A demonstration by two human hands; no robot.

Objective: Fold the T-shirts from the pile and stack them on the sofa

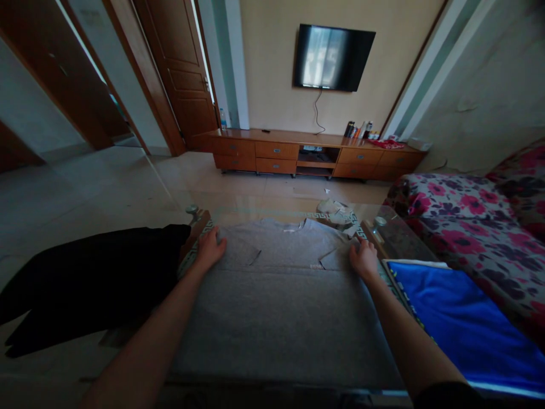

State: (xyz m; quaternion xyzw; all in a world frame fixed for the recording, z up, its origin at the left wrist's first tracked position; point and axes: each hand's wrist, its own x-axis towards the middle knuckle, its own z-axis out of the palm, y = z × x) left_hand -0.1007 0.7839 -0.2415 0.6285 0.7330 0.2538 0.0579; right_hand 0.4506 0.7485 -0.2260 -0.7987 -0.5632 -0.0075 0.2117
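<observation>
A grey short-sleeved shirt (281,318) lies spread on a glass table, its neckline toward the far edge and both sleeves lying inward over the body. At its far left edge, my left hand (210,250) touches the cloth near the shoulder, fingers apart. My right hand (364,258) is at the far right edge by the other sleeve, its fingers bent against the fabric; whether it pinches the cloth is too small to tell.
Black garment (97,278) at the left of the table; folded blue cloth (468,318) at the right. Floral sofa (460,199) stands on the right. Beyond the table are a wooden TV cabinet (276,150) and a wall television (334,57).
</observation>
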